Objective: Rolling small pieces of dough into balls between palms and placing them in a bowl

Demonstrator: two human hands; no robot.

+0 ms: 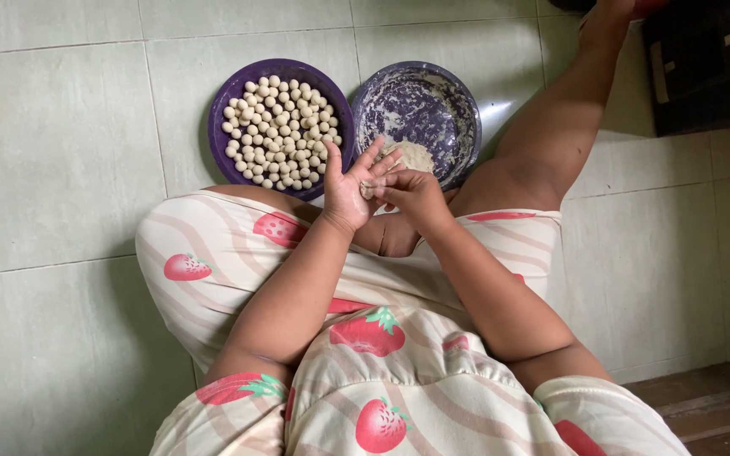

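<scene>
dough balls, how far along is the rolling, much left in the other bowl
Done: the left bowl is nearly covered with small rolled dough balls. In hand: the left hand is open, palm up, and the right hand presses a small piece of dough against it. Left: only a small lump of dough sits in the smeared right bowl, so it looks mostly finished.

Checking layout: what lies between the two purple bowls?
Nothing; the ball-filled purple bowl and flour-smeared purple bowl sit almost rim to rim on tiled floor, head view.

Bowl of balls [279,127] left of dough bowl [422,101]
</scene>
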